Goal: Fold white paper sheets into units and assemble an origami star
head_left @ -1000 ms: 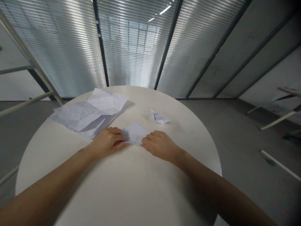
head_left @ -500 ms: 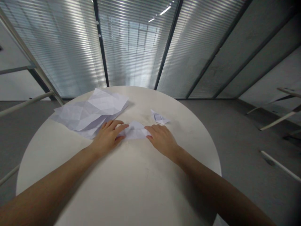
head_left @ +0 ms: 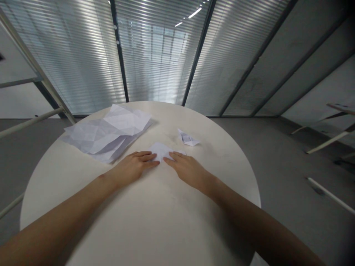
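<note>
Pressing unevenly could skew the paper [head_left: 161, 149] into a crooked fold; your left hand [head_left: 136, 165] and right hand [head_left: 189, 168] rest on it, fingers outstretched (neither visibly pinching).

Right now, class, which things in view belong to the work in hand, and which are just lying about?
In use: folded paper; left hand and right hand, both touching it; round table beneath.

Seemingly just lying about: small paper shape, beyond the right hand; creased sheets, toward the table's far left.
</note>
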The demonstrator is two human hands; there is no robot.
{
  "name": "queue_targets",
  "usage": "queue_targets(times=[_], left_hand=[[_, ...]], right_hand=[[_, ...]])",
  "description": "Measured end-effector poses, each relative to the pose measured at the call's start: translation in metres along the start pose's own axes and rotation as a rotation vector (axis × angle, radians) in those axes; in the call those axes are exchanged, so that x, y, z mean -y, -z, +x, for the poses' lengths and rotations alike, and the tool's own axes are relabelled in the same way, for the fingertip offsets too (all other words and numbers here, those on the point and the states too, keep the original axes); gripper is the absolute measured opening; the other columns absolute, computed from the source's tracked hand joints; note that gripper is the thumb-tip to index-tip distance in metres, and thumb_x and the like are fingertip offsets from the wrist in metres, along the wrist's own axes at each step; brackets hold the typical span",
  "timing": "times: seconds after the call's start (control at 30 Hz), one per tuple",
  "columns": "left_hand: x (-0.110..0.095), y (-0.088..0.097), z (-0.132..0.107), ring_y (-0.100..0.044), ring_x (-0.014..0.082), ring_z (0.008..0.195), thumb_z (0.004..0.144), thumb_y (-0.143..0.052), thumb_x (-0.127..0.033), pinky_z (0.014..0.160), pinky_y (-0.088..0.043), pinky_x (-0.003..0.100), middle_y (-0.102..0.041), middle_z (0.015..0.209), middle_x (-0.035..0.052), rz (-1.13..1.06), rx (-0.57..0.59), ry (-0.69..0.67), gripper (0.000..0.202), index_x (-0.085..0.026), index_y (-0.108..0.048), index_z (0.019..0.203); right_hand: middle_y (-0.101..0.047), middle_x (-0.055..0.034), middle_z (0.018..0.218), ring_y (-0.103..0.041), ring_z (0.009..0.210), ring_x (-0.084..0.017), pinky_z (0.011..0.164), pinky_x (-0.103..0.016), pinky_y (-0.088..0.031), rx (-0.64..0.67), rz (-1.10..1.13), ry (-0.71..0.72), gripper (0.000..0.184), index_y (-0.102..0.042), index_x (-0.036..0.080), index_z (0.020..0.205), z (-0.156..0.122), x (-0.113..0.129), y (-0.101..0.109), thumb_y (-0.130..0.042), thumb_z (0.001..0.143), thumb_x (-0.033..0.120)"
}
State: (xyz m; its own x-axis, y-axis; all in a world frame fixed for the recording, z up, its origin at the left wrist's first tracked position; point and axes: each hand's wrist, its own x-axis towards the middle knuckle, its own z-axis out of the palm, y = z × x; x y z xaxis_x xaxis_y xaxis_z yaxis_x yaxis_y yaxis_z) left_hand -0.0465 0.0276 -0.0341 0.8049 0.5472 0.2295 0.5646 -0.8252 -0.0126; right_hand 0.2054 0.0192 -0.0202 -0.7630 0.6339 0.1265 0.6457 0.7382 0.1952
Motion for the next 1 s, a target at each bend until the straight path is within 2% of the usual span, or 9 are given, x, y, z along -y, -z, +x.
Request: queue_targets(times=[0.2, 0.3, 0.5, 0.7, 0.8, 0.9, 1.0], left_hand=[[-0.005, 0.007, 0.001, -0.055, 0.0222, 0.118, 0.091, -0.045, -0.017, 0.101, -0.045, 0.039, -0.059, 0.127, 0.0099, -0.004, -0.036, 0.037, 0.032, -0.019, -0.059, 0.12], [-0.007, 0.007, 0.004, -0.059, 0.0215, 0.112, 0.094, -0.042, -0.024, 0.098, -0.048, 0.038, -0.062, 0.123, 0.0095, 0.017, -0.045, 0.083, 0.029, -0.018, -0.06, 0.116], [-0.009, 0.008, 0.009, -0.064, 0.022, 0.103, 0.094, -0.045, -0.027, 0.089, -0.052, 0.037, -0.067, 0.11, 0.0096, 0.079, -0.037, 0.121, 0.025, -0.016, -0.058, 0.112], [-0.013, 0.007, 0.01, -0.066, 0.0223, 0.093, 0.093, -0.045, -0.022, 0.08, -0.054, 0.035, -0.069, 0.098, 0.0112, 0.193, -0.033, 0.071, 0.023, -0.013, -0.055, 0.112], [-0.015, 0.006, 0.009, -0.067, 0.0223, 0.088, 0.094, -0.044, -0.03, 0.076, -0.053, 0.035, -0.069, 0.094, 0.011, 0.2, -0.081, 0.091, 0.027, -0.013, -0.055, 0.112], [-0.017, 0.008, 0.008, -0.067, 0.0234, 0.081, 0.092, -0.046, -0.037, 0.068, -0.053, 0.034, -0.07, 0.091, 0.0099, 0.208, -0.106, 0.144, 0.034, -0.014, -0.053, 0.115], [-0.021, 0.012, 0.007, -0.066, 0.022, 0.071, 0.092, -0.046, -0.028, 0.059, -0.049, 0.031, -0.069, 0.084, 0.0076, 0.248, -0.131, 0.17, 0.026, -0.015, -0.056, 0.112]], right_hand=[[-0.064, -0.0136, 0.113, -0.063, 0.099, -0.02, 0.081, -0.031, -0.049, 0.108, -0.029, -0.133, 0.03, -0.057, 0.013, 0.113, -0.004, -0.005, 0.008, -0.044, 0.087, 0.009], [-0.066, -0.0133, 0.104, -0.065, 0.091, -0.021, 0.074, -0.03, -0.049, 0.121, -0.065, -0.158, 0.021, -0.059, 0.013, 0.105, -0.004, -0.008, 0.008, -0.046, 0.088, 0.015], [-0.069, -0.0108, 0.089, -0.065, 0.08, -0.021, 0.064, -0.03, -0.042, 0.14, -0.162, -0.041, 0.02, -0.06, 0.013, 0.102, -0.002, -0.016, 0.012, -0.047, 0.087, 0.009], [-0.069, -0.0086, 0.081, -0.063, 0.074, -0.021, 0.059, -0.029, -0.036, 0.121, -0.197, 0.004, 0.015, -0.06, 0.014, 0.096, -0.002, -0.019, 0.017, -0.049, 0.087, 0.009], [-0.066, -0.0083, 0.081, -0.061, 0.075, -0.02, 0.061, -0.029, -0.036, 0.041, -0.204, 0.02, 0.013, -0.061, 0.014, 0.092, -0.002, -0.019, 0.018, -0.049, 0.088, 0.009], [-0.065, -0.0073, 0.081, -0.058, 0.078, -0.019, 0.065, -0.031, -0.038, -0.144, -0.202, 0.048, 0.016, -0.062, 0.014, 0.092, -0.002, -0.016, 0.022, -0.046, 0.09, 0.011], [-0.065, -0.0059, 0.084, -0.056, 0.079, -0.018, 0.07, -0.031, -0.04, -0.357, -0.153, 0.076, 0.02, -0.062, 0.016, 0.098, -0.002, -0.01, 0.028, -0.043, 0.093, 0.014]])
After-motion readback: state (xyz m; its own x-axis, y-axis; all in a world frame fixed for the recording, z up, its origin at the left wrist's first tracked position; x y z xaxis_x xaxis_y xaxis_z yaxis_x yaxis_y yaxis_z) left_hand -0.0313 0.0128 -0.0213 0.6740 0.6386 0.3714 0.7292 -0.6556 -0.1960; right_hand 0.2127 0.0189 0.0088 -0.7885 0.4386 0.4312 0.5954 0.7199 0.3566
